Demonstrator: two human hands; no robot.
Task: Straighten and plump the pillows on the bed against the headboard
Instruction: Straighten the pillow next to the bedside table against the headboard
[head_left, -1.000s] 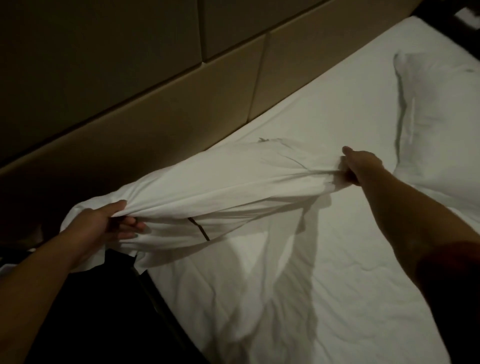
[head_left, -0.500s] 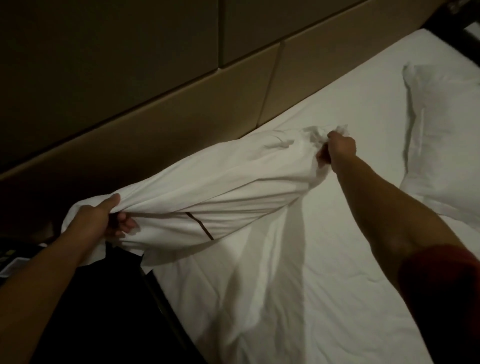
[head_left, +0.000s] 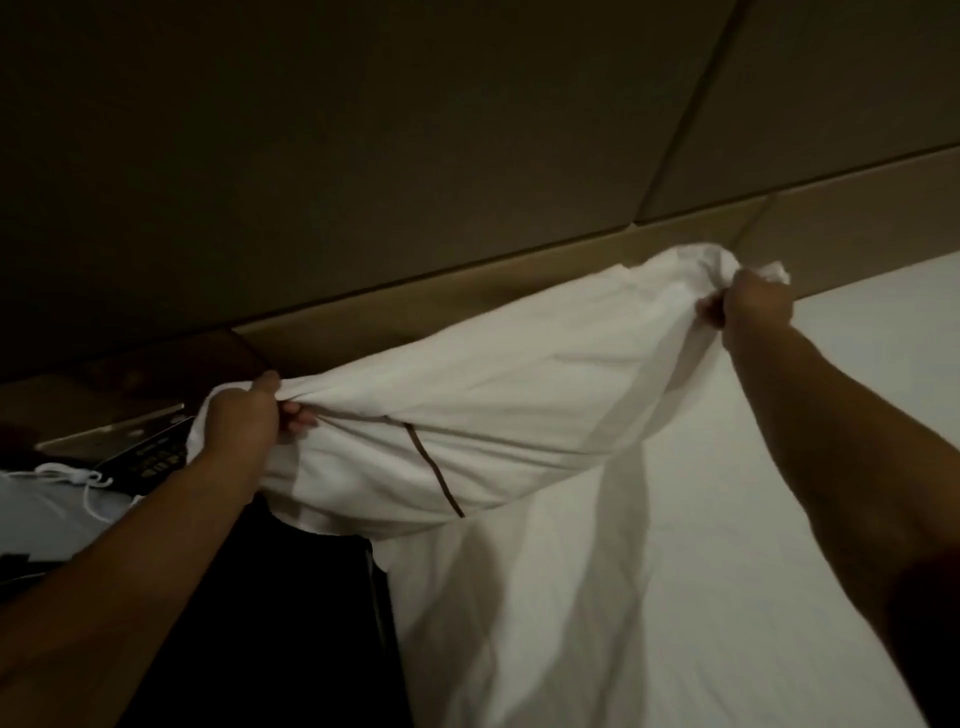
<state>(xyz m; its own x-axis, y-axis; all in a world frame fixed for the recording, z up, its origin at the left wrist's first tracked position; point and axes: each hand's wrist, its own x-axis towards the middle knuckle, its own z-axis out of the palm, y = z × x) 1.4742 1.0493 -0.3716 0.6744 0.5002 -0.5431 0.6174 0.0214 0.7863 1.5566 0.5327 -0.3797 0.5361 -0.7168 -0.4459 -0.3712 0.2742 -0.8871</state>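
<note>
Lifted higher since earlier frame: white pillow (head_left: 483, 395), brown stripe on case, off white bed sheet (head_left: 675, 571); left hand (head_left: 244, 415) clenched on near end; right hand (head_left: 753, 306) fisted round far corner; padded headboard (head_left: 415, 322) just behind; no legible writing; dim room; keypad device (head_left: 150, 460) on bedside surface at left.

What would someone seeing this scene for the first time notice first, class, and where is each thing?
A white pillow with a thin brown stripe stretches across the middle, lifted above the white bed sheet. The left hand grips its lower-left end and the right hand bunches its upper-right end. The dark padded headboard fills the top.
</note>
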